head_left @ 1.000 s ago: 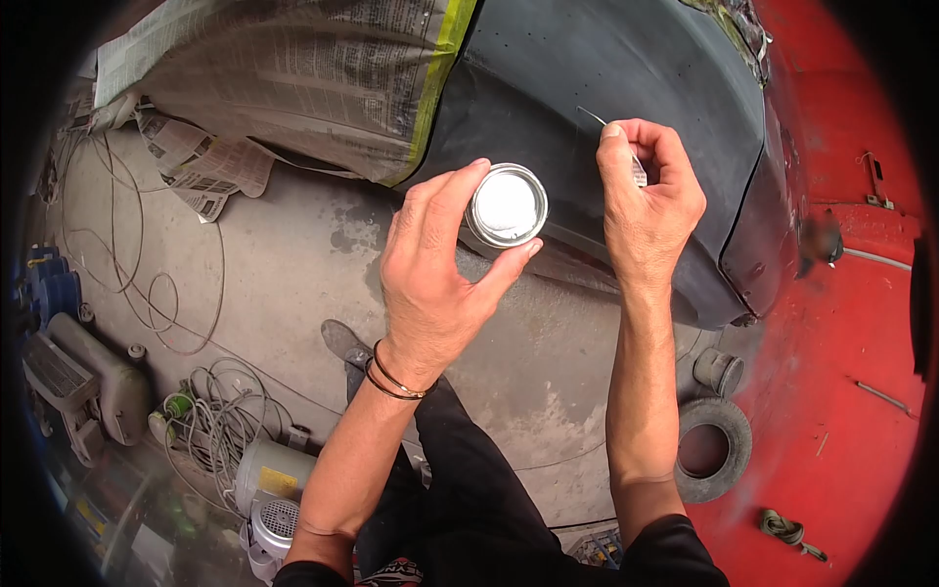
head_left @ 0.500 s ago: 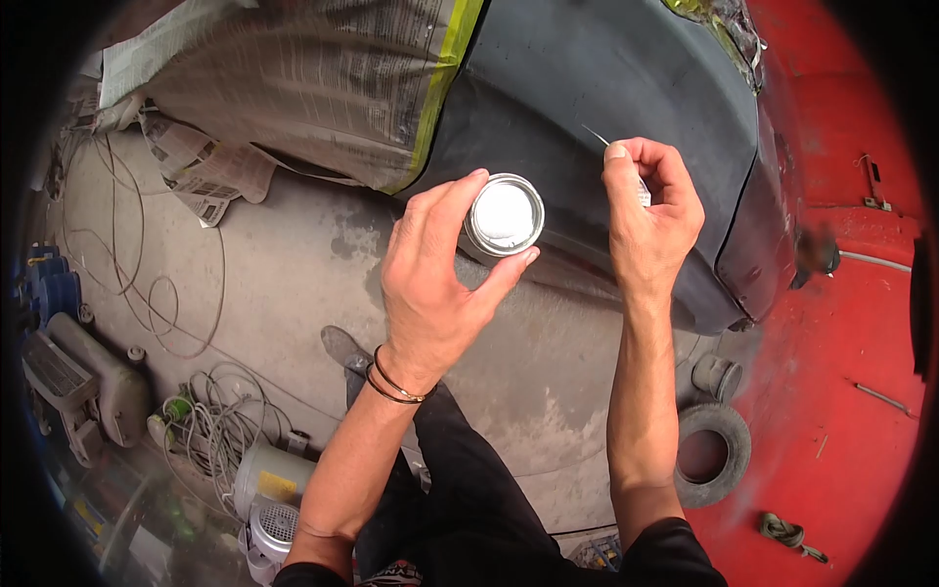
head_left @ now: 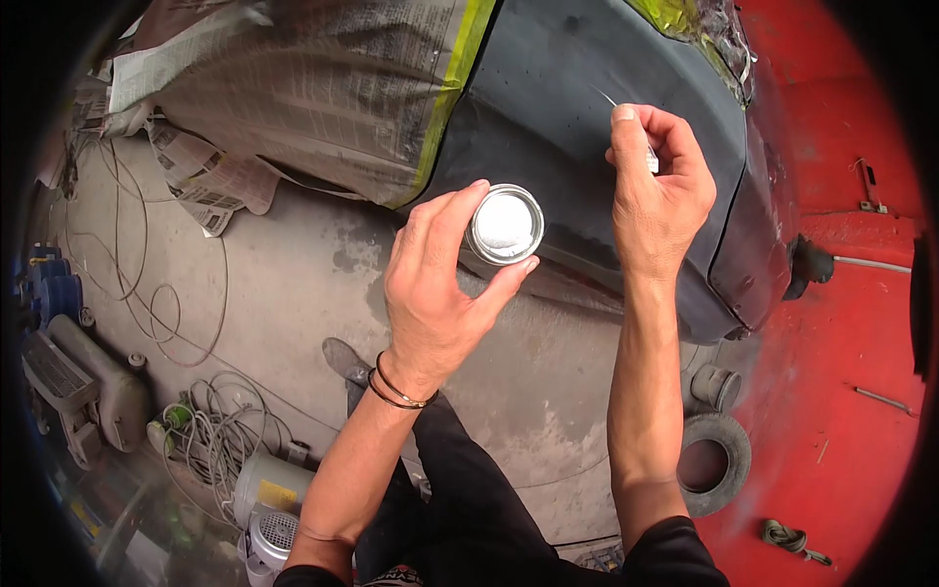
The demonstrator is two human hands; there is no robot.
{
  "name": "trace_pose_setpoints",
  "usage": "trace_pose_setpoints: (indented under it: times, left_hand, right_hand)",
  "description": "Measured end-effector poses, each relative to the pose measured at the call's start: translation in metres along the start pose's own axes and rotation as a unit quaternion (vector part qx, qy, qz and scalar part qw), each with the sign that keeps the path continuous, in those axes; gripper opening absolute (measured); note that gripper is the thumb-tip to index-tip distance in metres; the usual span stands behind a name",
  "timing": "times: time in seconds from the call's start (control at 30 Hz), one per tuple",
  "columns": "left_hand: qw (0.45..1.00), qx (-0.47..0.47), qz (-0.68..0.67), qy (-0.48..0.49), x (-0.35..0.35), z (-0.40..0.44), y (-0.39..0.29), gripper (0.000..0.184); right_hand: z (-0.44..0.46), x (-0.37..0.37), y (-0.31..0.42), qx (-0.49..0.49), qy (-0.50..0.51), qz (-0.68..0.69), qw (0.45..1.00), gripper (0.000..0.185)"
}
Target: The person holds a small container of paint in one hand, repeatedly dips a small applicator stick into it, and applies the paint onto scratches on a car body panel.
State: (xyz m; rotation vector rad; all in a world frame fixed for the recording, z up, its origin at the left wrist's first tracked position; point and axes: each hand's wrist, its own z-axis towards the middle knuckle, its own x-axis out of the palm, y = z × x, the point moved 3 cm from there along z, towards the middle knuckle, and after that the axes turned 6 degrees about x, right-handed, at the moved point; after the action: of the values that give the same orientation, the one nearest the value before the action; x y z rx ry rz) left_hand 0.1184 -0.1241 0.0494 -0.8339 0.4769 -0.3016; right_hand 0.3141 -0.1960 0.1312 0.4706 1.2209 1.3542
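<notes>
A small round metal can point(head_left: 506, 224) with a bright white-silver content is held by my left hand point(head_left: 440, 262), fingers and thumb on opposite sides of its rim. To the right, my right hand point(head_left: 663, 186) pinches a thin, needle-like tool point(head_left: 603, 95) between thumb and forefinger, its fine point aimed up and left. Something small and white point(head_left: 651, 159) shows inside the curled fingers of that hand; its kind is unclear. Both hands are in front of a dark grey car body panel point(head_left: 548, 108), the tool's tip appearing over the panel; contact cannot be made out.
Newspaper masking point(head_left: 323, 98) edged with yellow tape point(head_left: 452, 93) covers the car's left part. Coiled cables point(head_left: 220, 430) and a grey machine point(head_left: 262, 484) stand on the floor at lower left. A tyre point(head_left: 719, 460) and a red surface point(head_left: 831, 372) are on the right.
My right hand has risen slightly with the needle-like tool, farther from the can. The left hand and can stay nearly in place, and the view has shifted slightly.
</notes>
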Motion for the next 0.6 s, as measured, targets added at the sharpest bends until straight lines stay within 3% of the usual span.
trace_pose_setpoints:
  times: [0.2, 0.6]
  left_hand:
    - [1.000, 0.000, -0.004, -0.010, -0.006, 0.001, 0.002, 0.079]
    - [1.000, 0.000, 0.000, -0.012, -0.013, 0.003, 0.002, 0.080]
  right_hand:
    - [-0.001, 0.001, -0.002, -0.002, -0.008, -0.025, 1.000, 0.027]
    - [0.019, 0.023, 0.016, -0.038, -0.026, 0.007, 0.999, 0.020]
